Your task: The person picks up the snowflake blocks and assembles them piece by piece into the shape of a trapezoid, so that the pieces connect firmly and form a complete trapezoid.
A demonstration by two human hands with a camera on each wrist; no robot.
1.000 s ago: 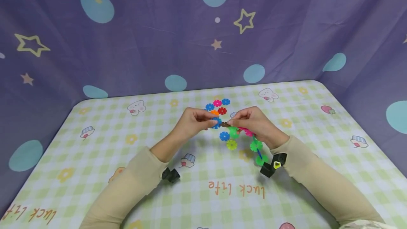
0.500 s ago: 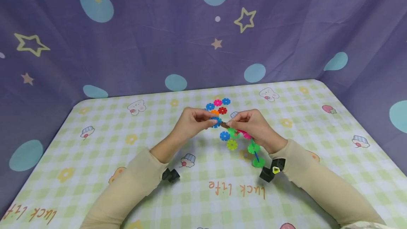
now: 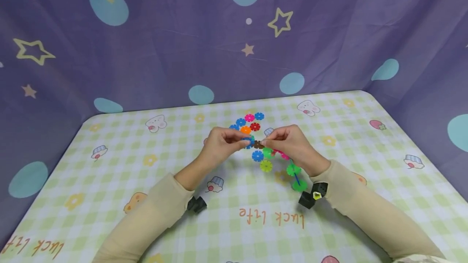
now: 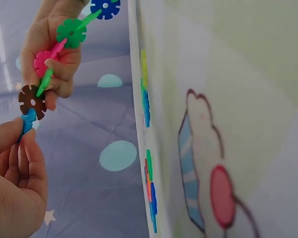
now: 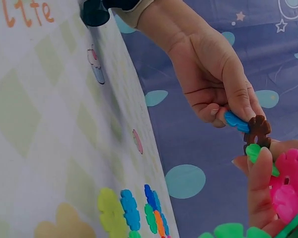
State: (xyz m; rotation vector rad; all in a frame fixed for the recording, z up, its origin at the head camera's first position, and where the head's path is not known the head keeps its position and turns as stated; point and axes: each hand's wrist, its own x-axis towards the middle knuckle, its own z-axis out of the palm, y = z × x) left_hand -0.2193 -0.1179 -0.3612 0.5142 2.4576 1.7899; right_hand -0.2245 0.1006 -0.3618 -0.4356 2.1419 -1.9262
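Note:
Between thumb and fingers, my left hand (image 3: 222, 143) pinches a blue snowflake disc (image 4: 28, 120), a notched plastic building piece. Its edge meets the rim of a brown snowflake disc (image 4: 33, 101), which my right hand (image 3: 292, 146) pinches from the other side. From the brown disc runs a linked chain: a green disc (image 4: 45, 82) seen edge-on, pink discs (image 5: 290, 173), another green disc (image 4: 71, 33) and a dark blue one (image 4: 106, 7). The chain passes under my right palm, and a green disc (image 3: 299, 185) ends it near the right wrist.
Loose snowflake discs lie on the checked tablecloth (image 3: 183, 230) around the hands. Beyond them are a red disc (image 3: 255, 126) and an orange disc (image 3: 245, 130); nearer are a blue disc (image 3: 257, 156) and a yellow-green disc (image 3: 266, 166). A purple curtain (image 3: 164, 52) hangs behind.
The brown disc has turned to show more of its face, close against the blue disc. My left hand has dipped slightly, and the chain's hanging end has swung a little left and partly back.

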